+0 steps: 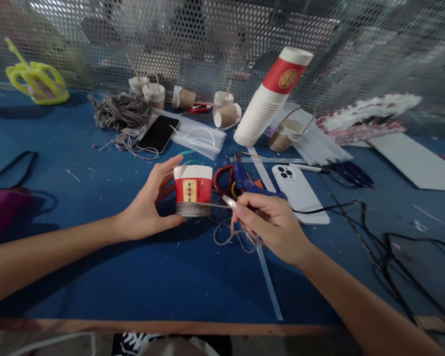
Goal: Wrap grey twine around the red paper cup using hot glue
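Behind the perforated screen (pixel 207 29) at the far side, only blurred shapes, impossible to name. At the far left a yellow-green object (pixel 37 79), smeared by blur; at the near left edge a pink bag (pixel 0 207) with black straps, cut off by the frame. Far side of the paper cup (pixel 193 185) not visible, nor the fingertips of the left hand (pixel 148 207) behind it. Printed label on the red band too small to read. Under the right hand (pixel 270 225), part of the twine (pixel 193 210) covered by the fingers, so not clear how the loose loops join the taut strand. Red-handled scissors (pixel 222 178) and blue glue gun (pixel 244 180) partly hidden behind the cup and the right hand. Paper cup standing in the middle of the blue table (pixel 96 163), white band above, red band in the middle, turns of twine wound around the lowest part. Left hand clamped on the cup from the left, thumb on the near lower side touching the wound twine, fingers spread around the far-left side. Right hand just right of the cup, not touching it, thumb and forefinger pinched together on a taut strand running left to the wrapped base; loose loops on the table below that hand. Just beyond, a white phone (pixel 300 193); farther away, a leaning stack of cups (pixel 270 99).
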Demonstrator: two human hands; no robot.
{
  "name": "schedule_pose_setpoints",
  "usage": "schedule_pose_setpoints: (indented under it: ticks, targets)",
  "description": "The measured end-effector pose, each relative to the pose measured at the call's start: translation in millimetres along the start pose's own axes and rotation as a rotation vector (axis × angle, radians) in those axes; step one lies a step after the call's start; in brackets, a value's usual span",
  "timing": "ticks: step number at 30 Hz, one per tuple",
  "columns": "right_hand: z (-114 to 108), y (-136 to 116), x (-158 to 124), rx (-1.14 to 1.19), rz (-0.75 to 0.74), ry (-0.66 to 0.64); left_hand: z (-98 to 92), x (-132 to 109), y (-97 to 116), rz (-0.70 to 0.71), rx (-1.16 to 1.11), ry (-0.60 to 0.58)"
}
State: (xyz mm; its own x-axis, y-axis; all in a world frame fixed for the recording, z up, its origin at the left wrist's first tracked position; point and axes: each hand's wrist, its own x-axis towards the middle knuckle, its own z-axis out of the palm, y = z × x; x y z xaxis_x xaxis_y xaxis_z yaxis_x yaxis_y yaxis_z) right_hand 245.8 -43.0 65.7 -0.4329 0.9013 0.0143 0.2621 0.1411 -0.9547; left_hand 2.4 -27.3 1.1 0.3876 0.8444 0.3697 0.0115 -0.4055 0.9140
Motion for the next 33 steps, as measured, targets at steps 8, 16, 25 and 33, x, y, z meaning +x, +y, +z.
schedule_pose_setpoints:
  ticks: [8, 16, 25, 33]
  targets:
    - [1.4, -2.0, -2.5, 0.0, -0.047, -0.012, -2.9, -0.4, -1.3, -0.05, -0.003, -0.013]
    - [0.8, -1.9, -4.1, 0.007, -0.015, -0.008, -1.4, 1.4, -10.0, 0.226, 0.003, -0.006]
    - [0.1, -3.0, -2.7, -0.011, -0.022, -0.003, -3.6, 1.6, -4.5, 0.195, 0.005, -0.038]
    - [-0.4, -1.8, -4.7, 0.009, 0.004, -0.021, -1.6, 2.3, -1.5, 0.196, -0.074, -0.036]
